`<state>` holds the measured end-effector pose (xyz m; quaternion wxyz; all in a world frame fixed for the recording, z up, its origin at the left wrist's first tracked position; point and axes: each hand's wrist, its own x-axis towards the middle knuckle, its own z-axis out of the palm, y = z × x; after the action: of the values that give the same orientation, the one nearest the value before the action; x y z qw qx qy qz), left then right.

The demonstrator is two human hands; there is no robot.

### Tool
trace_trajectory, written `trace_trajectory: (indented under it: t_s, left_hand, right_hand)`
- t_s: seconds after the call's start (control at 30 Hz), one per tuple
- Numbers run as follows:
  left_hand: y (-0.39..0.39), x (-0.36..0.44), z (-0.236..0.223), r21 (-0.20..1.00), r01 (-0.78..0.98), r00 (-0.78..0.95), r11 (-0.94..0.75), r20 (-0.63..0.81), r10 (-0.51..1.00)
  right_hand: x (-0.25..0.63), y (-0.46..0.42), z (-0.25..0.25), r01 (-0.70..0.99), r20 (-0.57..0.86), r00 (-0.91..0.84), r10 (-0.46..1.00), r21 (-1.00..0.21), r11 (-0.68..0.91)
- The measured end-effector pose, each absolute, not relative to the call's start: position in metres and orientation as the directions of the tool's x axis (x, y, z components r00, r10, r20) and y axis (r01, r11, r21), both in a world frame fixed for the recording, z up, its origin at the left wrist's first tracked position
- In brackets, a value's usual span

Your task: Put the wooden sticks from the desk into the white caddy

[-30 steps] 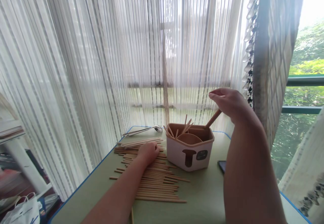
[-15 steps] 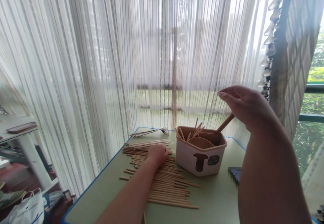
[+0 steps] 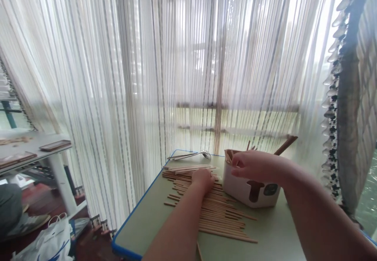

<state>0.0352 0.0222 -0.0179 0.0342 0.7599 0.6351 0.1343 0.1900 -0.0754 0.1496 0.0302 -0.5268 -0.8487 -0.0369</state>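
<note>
Many wooden chopsticks (image 3: 224, 214) lie side by side in a loose spread on the pale green table. At the upper part of this spread, my left hand (image 3: 203, 180) is closed and pressed low, its curled fingers around chopsticks mostly hidden beneath it. My right hand (image 3: 250, 166) hovers at the near left rim of a white and brown utensil holder (image 3: 249, 192). Thumb and fingers are apart, and I see nothing between them. Several chopsticks stand in the holder, partly covered by this hand, and a thick brown handle (image 3: 286, 145) leans out at its right.
A metal slotted spoon (image 3: 203, 155) lies at the table's back edge, before a striped sheer curtain (image 3: 147, 76). To the left are a white table (image 3: 38, 154) with brown trays, a white bag (image 3: 55, 241) and a person's shoe (image 3: 35, 225).
My right hand has come down and left from above the brown handle to the holder's near left rim. My left hand stays on the chopsticks. The view has turned left.
</note>
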Motion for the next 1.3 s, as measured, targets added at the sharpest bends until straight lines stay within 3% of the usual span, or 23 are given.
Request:
trace_trajectory:
  t_s: [0.1,0.17,0.23,0.33,0.5,0.6,0.97,1.13,1.3]
  left_hand:
    - [0.022,0.035,-0.017,0.233,0.951,0.166,-0.203,0.167,0.972]
    - [0.022,0.035,-0.017,0.241,0.945,0.188,-0.222,0.155,0.97]
    - [0.021,0.035,-0.018,0.231,0.943,0.211,-0.24,0.142,0.967]
    - [0.022,0.036,-0.022,0.214,0.947,0.198,-0.238,0.191,0.961]
    - [0.025,0.037,-0.026,0.185,0.954,0.197,-0.237,0.211,0.957]
    - [0.026,0.037,-0.026,0.178,0.955,0.198,-0.238,0.216,0.956]
    - [0.03,0.036,-0.027,0.124,0.957,0.234,-0.263,0.211,0.949]
    - [0.033,0.033,-0.025,0.113,0.961,0.23,-0.253,0.187,0.955]
    - [0.033,0.032,-0.023,0.107,0.958,0.245,-0.265,0.169,0.955]
  right_hand:
    - [0.17,-0.086,0.125,0.901,0.113,-0.424,0.898,0.146,0.408]
    - [0.16,-0.096,0.097,0.853,0.219,-0.521,0.825,0.143,0.501]
    - [0.158,-0.104,0.06,0.59,0.342,-0.786,0.515,0.167,0.79]
    - [0.168,-0.105,0.007,0.419,0.367,-0.878,0.307,0.28,0.864]
    - [0.185,-0.092,-0.018,0.602,0.336,-0.756,0.562,0.02,0.798]
    - [0.189,-0.09,-0.01,0.648,0.285,-0.719,0.634,-0.053,0.759]
    - [0.193,-0.09,-0.002,0.692,0.249,-0.69,0.68,-0.05,0.72]
    - [0.188,-0.09,0.005,0.761,0.308,-0.619,0.723,0.004,0.649]
    - [0.191,-0.085,0.003,0.71,0.342,-0.659,0.67,-0.013,0.704]
